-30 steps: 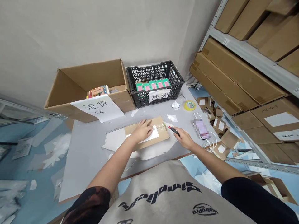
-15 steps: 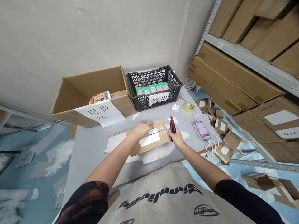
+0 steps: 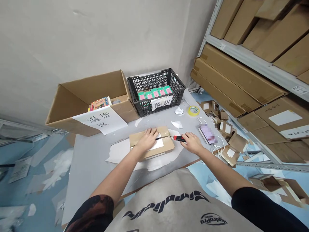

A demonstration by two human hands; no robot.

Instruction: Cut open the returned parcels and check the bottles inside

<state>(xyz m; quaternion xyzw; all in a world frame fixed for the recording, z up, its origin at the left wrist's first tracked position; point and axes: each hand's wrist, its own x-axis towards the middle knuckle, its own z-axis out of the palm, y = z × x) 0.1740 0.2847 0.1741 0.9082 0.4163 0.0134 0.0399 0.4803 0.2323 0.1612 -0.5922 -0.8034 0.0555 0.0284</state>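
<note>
A small cardboard box [image 3: 164,149] with a white label and clear tape lies on torn white paper [image 3: 118,151] on the grey table. My left hand [image 3: 147,139] rests on top of it, palm down, with its fingers stretched across the label. In my right hand [image 3: 191,141] is a red and black box cutter [image 3: 179,138], held level. Its tip points left, at the taped right end of the box. Whether the blade touches the tape is too small to tell.
A large open carton [image 3: 84,93] and a black plastic crate [image 3: 156,90] with several green-and-pink boxes stand behind. Right of them lie a tape roll [image 3: 193,111], paper scraps and a phone [image 3: 208,133] with a white cable. Shelves of cartons [image 3: 241,87] line the right side.
My right hand has turned the box cutter from upright to level, pointing at the box's right end. My left hand still presses on the box, its fingers now further over the label.
</note>
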